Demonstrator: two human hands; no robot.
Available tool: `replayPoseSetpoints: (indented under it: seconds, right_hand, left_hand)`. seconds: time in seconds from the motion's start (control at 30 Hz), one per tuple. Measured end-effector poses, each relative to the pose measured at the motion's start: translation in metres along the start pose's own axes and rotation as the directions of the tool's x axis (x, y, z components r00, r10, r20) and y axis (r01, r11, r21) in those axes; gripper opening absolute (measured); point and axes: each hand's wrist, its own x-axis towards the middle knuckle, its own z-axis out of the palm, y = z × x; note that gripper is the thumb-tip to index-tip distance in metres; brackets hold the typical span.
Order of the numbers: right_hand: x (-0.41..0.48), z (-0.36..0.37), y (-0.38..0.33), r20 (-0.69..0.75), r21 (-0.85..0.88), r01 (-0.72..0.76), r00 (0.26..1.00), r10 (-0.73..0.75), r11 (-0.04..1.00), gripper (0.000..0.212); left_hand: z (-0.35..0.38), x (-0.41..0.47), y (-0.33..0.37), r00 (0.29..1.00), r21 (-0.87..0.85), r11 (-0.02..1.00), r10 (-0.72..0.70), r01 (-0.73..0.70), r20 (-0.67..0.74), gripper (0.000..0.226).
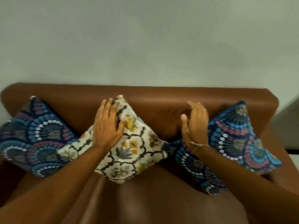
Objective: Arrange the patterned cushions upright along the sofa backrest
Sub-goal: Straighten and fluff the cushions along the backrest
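Three patterned cushions stand on their corners against the brown leather sofa backrest (145,94). A blue fan-patterned cushion (35,136) leans at the left. A cream floral cushion (129,152) stands in the middle and overlaps the left one. Another blue cushion (234,143) leans at the right. My left hand (106,126) lies flat on the cream cushion's upper left side, fingers spread, pressing rather than gripping. My right hand (195,123) hovers open, palm facing left, just beside the right cushion's left edge, holding nothing.
A pale grey-green wall (145,38) rises right behind the sofa. The sofa's seat (153,199) stretches toward me below the cushions. A strip of bare backrest shows between the middle and right cushions. A grey surface (288,126) stands past the sofa's right end.
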Motion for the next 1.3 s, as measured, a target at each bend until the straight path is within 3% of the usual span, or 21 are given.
replayPoseSetpoints:
  seconds: [0.1,0.27,0.37,0.4,0.47,0.53,0.63,0.7,0.73,0.83,0.9,1.0,1.17,1.3]
  right_hand:
    - [-0.008,0.068,-0.088,0.142,0.043,0.096,0.985,-0.101,0.994,0.052]
    - [-0.02,0.188,-0.223,0.24,0.1,0.261,0.93,-0.278,0.96,0.052]
    - [-0.025,0.264,-0.276,0.367,0.034,0.474,0.813,-0.453,0.88,0.062]
    - [-0.028,0.289,-0.288,0.448,0.034,0.482,0.776,-0.445,0.875,0.069]
    - [-0.033,0.331,-0.302,0.636,0.04,0.323,0.722,-0.274,0.945,0.092]
    - [-0.038,0.367,-0.31,0.787,-0.018,0.083,0.615,-0.037,0.996,0.118]
    - [-0.049,0.4,-0.318,0.833,-0.058,-0.049,0.549,0.075,0.997,0.141]
    - [-0.056,0.413,-0.321,0.823,-0.022,-0.15,0.559,0.103,0.988,0.137]
    - [-0.059,0.417,-0.32,0.801,0.003,-0.169,0.591,0.099,0.986,0.126]
    - [-0.066,0.418,-0.32,0.665,0.066,-0.101,0.746,0.031,0.993,0.081]
    - [-0.065,0.414,-0.326,0.583,0.091,-0.036,0.812,-0.024,0.995,0.072]
    - [-0.059,0.414,-0.333,0.528,0.089,0.069,0.843,-0.106,0.994,0.074]
    - [-0.06,0.429,-0.336,0.59,0.008,0.1,0.803,-0.086,0.995,0.085]
    - [-0.058,0.42,-0.334,0.617,-0.053,0.113,0.785,-0.057,0.992,0.106]
  left_hand:
    - [-0.055,-0.008,-0.1,0.995,0.08,0.992,-0.099,0.101,-0.033,0.071]
    - [-0.116,-0.027,-0.273,0.951,0.123,0.943,-0.309,0.309,-0.024,0.09]
    - [-0.128,-0.03,-0.364,0.891,0.141,0.885,-0.453,0.444,0.037,0.104]
    - [-0.128,-0.03,-0.391,0.879,0.157,0.878,-0.468,0.452,0.086,0.112]
    - [-0.124,-0.026,-0.432,0.856,0.192,0.881,-0.468,0.433,0.22,0.128]
    - [-0.121,-0.018,-0.458,0.797,0.207,0.877,-0.48,0.433,0.367,0.144]
    - [-0.117,-0.004,-0.474,0.712,0.224,0.913,-0.406,0.341,0.573,0.152]
    - [-0.11,-0.004,-0.479,0.699,0.268,0.925,-0.378,0.269,0.607,0.141]
    - [-0.105,-0.009,-0.48,0.723,0.286,0.924,-0.378,0.254,0.578,0.131]
    - [-0.095,-0.022,-0.48,0.854,0.241,0.941,-0.322,0.239,0.408,0.1]
    - [-0.099,-0.026,-0.482,0.893,0.199,0.947,-0.307,0.252,0.33,0.088]
    - [-0.104,-0.03,-0.488,0.897,0.196,0.937,-0.337,0.289,0.286,0.082]
    - [-0.088,-0.045,-0.486,0.882,0.193,0.901,-0.424,0.388,0.207,0.088]
    - [-0.088,-0.041,-0.477,0.875,0.164,0.894,-0.444,0.417,0.192,0.117]
